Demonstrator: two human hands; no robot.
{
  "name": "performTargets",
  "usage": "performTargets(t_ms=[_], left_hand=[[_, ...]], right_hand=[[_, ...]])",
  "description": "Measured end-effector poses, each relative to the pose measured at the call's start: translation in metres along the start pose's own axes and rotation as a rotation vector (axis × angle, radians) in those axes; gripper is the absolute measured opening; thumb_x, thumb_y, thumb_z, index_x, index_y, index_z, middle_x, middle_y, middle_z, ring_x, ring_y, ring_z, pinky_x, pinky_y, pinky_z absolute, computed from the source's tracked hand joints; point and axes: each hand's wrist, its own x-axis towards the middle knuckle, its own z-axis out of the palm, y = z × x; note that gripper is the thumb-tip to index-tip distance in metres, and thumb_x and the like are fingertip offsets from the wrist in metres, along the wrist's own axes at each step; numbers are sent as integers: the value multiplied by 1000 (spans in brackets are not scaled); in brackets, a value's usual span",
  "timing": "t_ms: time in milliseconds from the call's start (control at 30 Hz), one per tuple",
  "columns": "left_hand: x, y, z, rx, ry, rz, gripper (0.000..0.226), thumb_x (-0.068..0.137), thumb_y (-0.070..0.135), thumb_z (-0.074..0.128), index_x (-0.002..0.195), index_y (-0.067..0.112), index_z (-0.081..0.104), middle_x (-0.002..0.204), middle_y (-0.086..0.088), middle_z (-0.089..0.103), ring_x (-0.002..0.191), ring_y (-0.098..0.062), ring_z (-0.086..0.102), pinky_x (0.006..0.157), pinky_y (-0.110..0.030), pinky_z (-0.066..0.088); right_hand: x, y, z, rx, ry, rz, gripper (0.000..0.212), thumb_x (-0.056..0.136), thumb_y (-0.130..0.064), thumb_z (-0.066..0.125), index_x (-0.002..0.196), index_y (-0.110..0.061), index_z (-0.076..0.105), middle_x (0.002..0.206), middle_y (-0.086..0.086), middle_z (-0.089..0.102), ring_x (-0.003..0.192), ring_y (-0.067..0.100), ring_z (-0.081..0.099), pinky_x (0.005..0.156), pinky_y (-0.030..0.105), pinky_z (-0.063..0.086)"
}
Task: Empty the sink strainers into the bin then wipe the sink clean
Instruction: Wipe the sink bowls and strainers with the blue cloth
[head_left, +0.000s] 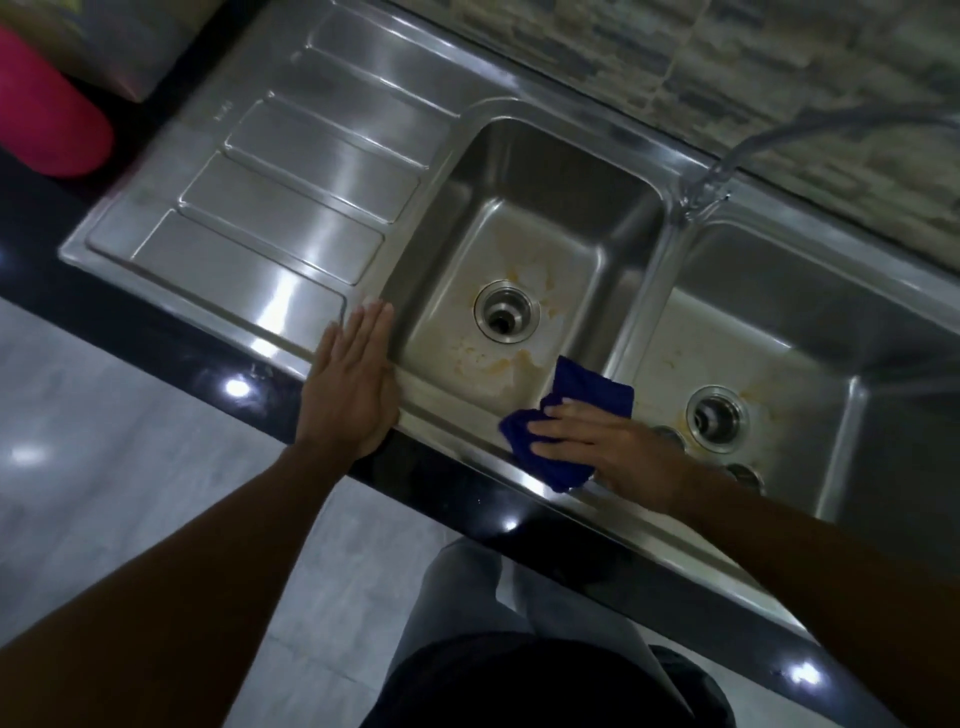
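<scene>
One steel sink (644, 270) is set in the black desk (441, 483), with two basins, two drains, one ribbed drainboard (291, 208) and one blurred tap (722, 176) at the back rim. The left basin (545, 197) holds only yellowish stains (488, 364) around its open drain (505, 318). The right basin (810, 322) shows fainter marks by its drain (718, 418) and two small round shapes (745, 475) at the near wall, too hidden to identify. One blue cloth (587, 387) lies bunched on the near rim at the left basin's front right corner, one end hanging into the basin. The right hand (618, 449) presses it down, fingers (561, 428) straight and close together on top. The left hand (350, 395) rests flat on the rim beside the drainboard, well apart from the cloth, its fingers (371, 332) straight and pressed together. One pink object (47, 114) stands at the far left.
</scene>
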Motion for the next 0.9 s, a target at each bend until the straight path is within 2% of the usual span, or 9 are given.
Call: performTargets(t_ms=[67, 167, 300, 433, 567, 667, 733, 800, 900], left_hand=[[0, 7, 6, 73, -23, -7, 65, 101, 38, 16, 161, 13, 9, 168, -9, 6, 157, -21, 0, 127, -47, 5], [1, 8, 12, 155, -36, -52, 65, 102, 39, 15, 160, 9, 8, 168, -13, 5, 156, -24, -1, 127, -47, 6], [4, 13, 14, 197, -36, -125, 70, 100, 37, 14, 158, 2, 0, 166, -23, -5, 155, -32, -8, 127, -45, 0], [5, 17, 10, 185, -55, -143, 70, 100, 38, 10, 158, 0, -3, 165, -25, -7, 155, -33, -10, 127, -45, -2], [7, 13, 5, 106, -56, -148, 69, 102, 38, 8, 158, -1, 2, 166, -23, -3, 156, -31, -6, 128, -46, 4], [8, 11, 8, 123, -54, -141, 68, 102, 38, 8, 158, 0, 1, 166, -22, -3, 156, -30, -6, 128, -46, 5], [9, 10, 9, 143, -48, -140, 67, 102, 37, 9, 158, 0, 2, 166, -22, -1, 156, -30, -5, 128, -46, 5], [10, 9, 10, 163, -39, -138, 67, 102, 36, 10, 158, -1, 4, 166, -23, 1, 156, -31, -2, 128, -45, 5], [9, 9, 9, 163, -32, -130, 67, 102, 35, 12, 158, -2, 6, 166, -24, 3, 156, -32, 0, 127, -46, 7]], right_hand=[[-3, 10, -5, 1, 6, -5, 43, 78, 15, 72, 120, 4, 68, 133, 21, 61, 129, 46, 51, 121, 29, 16], [-5, 5, 4, -34, 109, 71, 46, 75, 16, 75, 118, 1, 71, 131, 18, 63, 129, 41, 53, 120, 35, 18], [8, -24, 38, 68, 209, 175, 67, 66, 26, 64, 128, -1, 65, 138, 15, 59, 133, 33, 52, 122, 45, 25], [6, -5, 28, 69, 104, 105, 69, 71, 19, 66, 135, -7, 61, 144, 10, 55, 137, 25, 48, 121, 41, 28], [12, 31, -2, -81, 44, 123, 61, 67, 16, 79, 123, -5, 70, 132, 14, 65, 127, 36, 58, 110, 53, 41], [28, 35, -4, -85, 107, 202, 56, 62, 16, 78, 114, -5, 75, 125, 15, 69, 120, 34, 63, 111, 50, 36], [26, 20, 9, -19, 156, 242, 62, 62, 20, 73, 118, -5, 73, 128, 13, 67, 123, 30, 62, 113, 52, 37], [14, 3, 24, 50, 161, 272, 72, 66, 23, 66, 131, -8, 64, 139, 8, 60, 135, 26, 51, 118, 49, 33], [-1, 1, 24, 79, 135, 242, 80, 71, 23, 57, 142, -14, 54, 151, 1, 47, 146, 17, 34, 125, 37, 20]])
